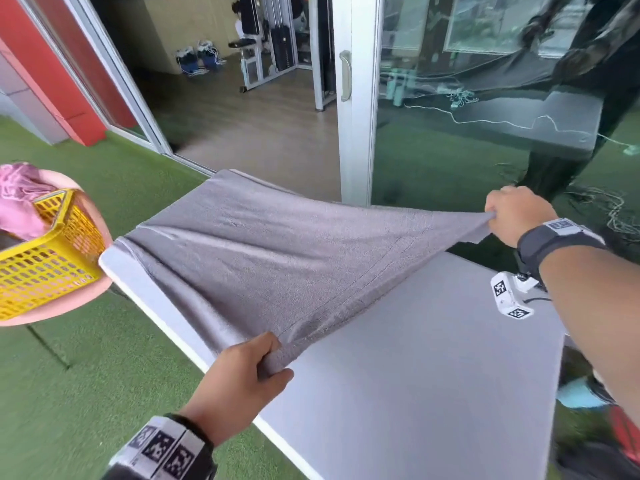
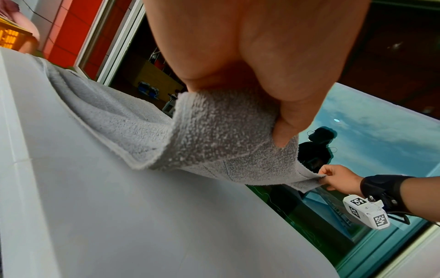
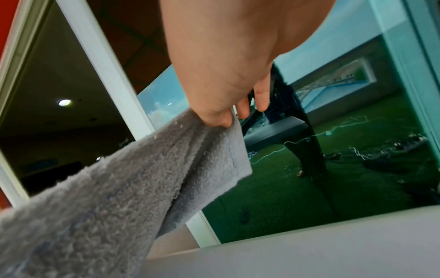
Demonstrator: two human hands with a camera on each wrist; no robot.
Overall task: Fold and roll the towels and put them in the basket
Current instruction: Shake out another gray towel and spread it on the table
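Grey towel (image 1: pixel 277 251) stretched out over the far end of the white desk (image 1: pixel 433 368), far edge lying flat on the top, near edge lifted clear of it. Left hand (image 1: pixel 239 379) low at the desk's left edge, thumb and fingers (image 1: pixel 277 375) pinched tight on one near corner, cloth bunched in the grip. From the left wrist, thumb (image 2: pixel 288 124) pressed into the terry and the hem curling underneath. Right hand (image 1: pixel 516 213) up beyond the desk's far right side, gripping the other corner, fabric pulled taut between the two hands in a long diagonal ridge. From the right wrist, thumb and forefinger clamped on the corner, a flap of towel (image 3: pixel 214 159) hanging loose below the grip, two more fingers (image 3: pixel 262 96) curled behind. Yellow basket (image 1: pixel 45 265) off to the left, just beside the desk's far left corner, resting on a round pink stand (image 1: pixel 86 299) whose shape is hard to make out. Pink cloth (image 1: pixel 17 202) heaped inside the basket. Green turf (image 1: pixel 86 393) underfoot, sliding glass door (image 1: pixel 356 98) straight ahead.
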